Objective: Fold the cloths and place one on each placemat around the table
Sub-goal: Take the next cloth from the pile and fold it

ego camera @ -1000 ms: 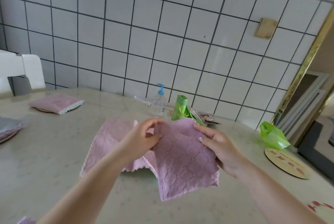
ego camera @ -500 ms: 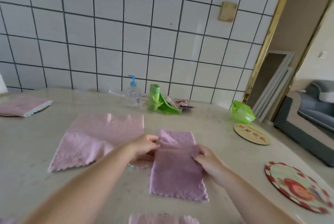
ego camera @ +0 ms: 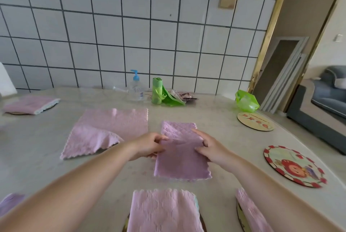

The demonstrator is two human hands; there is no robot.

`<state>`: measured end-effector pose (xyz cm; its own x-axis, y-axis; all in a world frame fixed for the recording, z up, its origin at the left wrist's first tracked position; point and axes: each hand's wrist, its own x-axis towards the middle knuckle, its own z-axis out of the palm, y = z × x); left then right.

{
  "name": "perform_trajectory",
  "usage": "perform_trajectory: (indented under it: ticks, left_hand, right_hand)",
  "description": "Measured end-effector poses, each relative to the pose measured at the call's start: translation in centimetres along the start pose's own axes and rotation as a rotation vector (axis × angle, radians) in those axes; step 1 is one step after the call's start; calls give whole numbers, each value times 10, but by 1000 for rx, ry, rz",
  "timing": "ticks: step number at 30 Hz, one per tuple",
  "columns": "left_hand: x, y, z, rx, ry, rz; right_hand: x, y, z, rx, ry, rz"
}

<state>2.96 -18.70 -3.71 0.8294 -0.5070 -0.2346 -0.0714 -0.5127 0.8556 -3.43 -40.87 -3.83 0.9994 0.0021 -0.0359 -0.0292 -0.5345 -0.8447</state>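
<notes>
So the folded cloth (ego camera: 180, 154) is showing up pale pink-lilac with a quilted wavy texture and a scalloped edge, same as the unfolded cloth (ego camera: 110, 130) next to it. The table (ego camera: 37, 156) is looking like beige-grey marble. The near placemat (ego camera: 294, 166) is sporting a red-and-white checked rim with a red cartoon figure on cream, and the far placemat (ego camera: 255, 121) is showing cream with small red shapes. The wall (ego camera: 131, 25) is wearing white tiles with dark grout. The bag roll (ego camera: 157, 91) is glowing lime green, and the pump bottle (ego camera: 136, 89) is looking clear with a blue top.
</notes>
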Motion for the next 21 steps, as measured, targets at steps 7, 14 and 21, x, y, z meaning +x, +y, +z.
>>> perform_trajectory:
  ticks: [7, 14, 21]
  left_hand:
    - [-22, -8, 2, -40, -130, -65]
    - [-42, -22, 5, 880, 148, 370]
    - [-38, -52, 5, 1086, 256, 820]
  right_hand:
    - [-30, 11, -10, 184, -155, 239]
    - [-48, 22, -6, -17, -178, 90]
    - [-53, 32, 4, -660, -13, -296]
